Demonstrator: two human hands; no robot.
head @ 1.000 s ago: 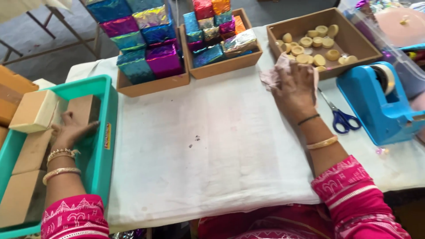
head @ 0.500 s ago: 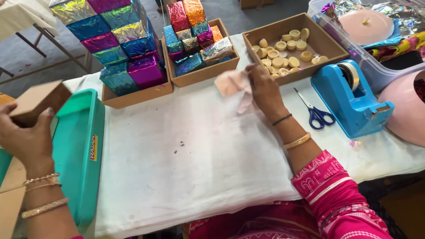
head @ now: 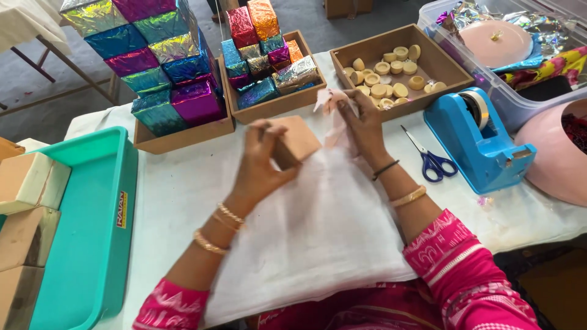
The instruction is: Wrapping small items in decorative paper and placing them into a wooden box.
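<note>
Brown box [head: 292, 142] gripped in left hand [head: 260, 168] above counter [head: 183, 189] — right hand [head: 361, 122] pinching pink paper [head: 333, 113] just beside. Behind: tray [head: 446, 61] of discs [head: 382, 76], trays of foil-wrapped boxes [head: 165, 67].

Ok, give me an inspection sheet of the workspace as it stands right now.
Surface: table under a white cloth, bare cloth in front of the person.
Job's things: small brown box in the left hand; pale pink sheet in the right hand.
Clutter: foil-wrapped boxes stacked in cardboard trays; tray of round discs; blue tape dispenser; scissors; teal tray.
Grip: left closed on the box, right pinching the sheet.
Cables: nothing seen.
Surroundings: clear bin with a pink lid and foil scraps, far right.
</note>
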